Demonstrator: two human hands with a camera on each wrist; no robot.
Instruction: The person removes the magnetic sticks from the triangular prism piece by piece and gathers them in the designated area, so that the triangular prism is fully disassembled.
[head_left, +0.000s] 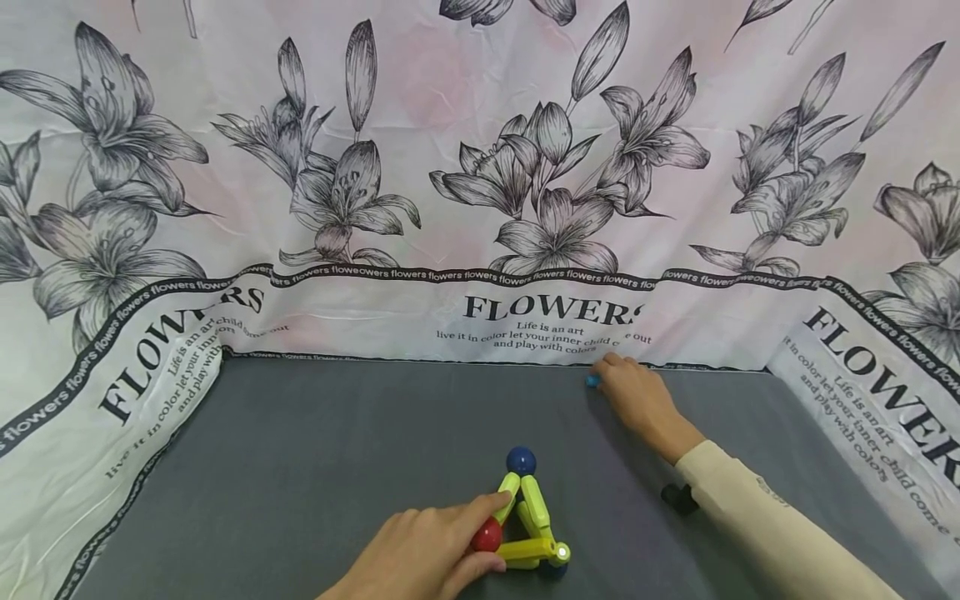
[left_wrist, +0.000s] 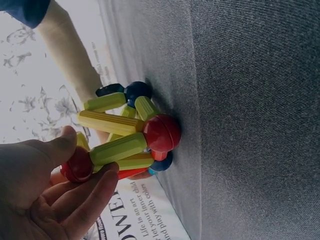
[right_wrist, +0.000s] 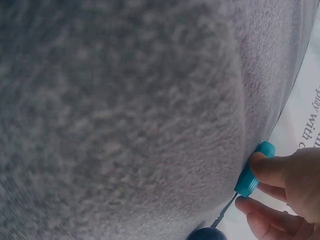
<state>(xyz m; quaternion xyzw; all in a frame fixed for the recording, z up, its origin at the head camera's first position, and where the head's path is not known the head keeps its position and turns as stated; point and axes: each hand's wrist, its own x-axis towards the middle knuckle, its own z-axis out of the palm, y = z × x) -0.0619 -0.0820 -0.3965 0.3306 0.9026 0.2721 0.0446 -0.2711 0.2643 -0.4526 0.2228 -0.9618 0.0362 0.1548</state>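
Note:
Near the front of the table my left hand (head_left: 427, 537) grips a red ball (head_left: 487, 535) at the corner of a frame of yellow and lime toy rods (head_left: 535, 504) joined by balls. A dark blue ball (head_left: 521, 461) tops that frame. The left wrist view shows thumb and fingers around the red ball (left_wrist: 78, 165), with a second red ball (left_wrist: 162, 132) nearer the tabletop. At the table's far edge, my right hand (head_left: 637, 400) pinches a teal rod (right_wrist: 248, 181) between thumb and fingers. Much of the rod is hidden in the head view.
A grey cloth surface (head_left: 337, 442) covers the table. Behind it and along both sides hangs a white flower-print curtain (head_left: 540, 321), close to my right hand. A dark object (head_left: 678, 498) sits beneath the right sleeve. In the right wrist view, a dark blue ball (right_wrist: 207, 234) shows at the bottom edge.

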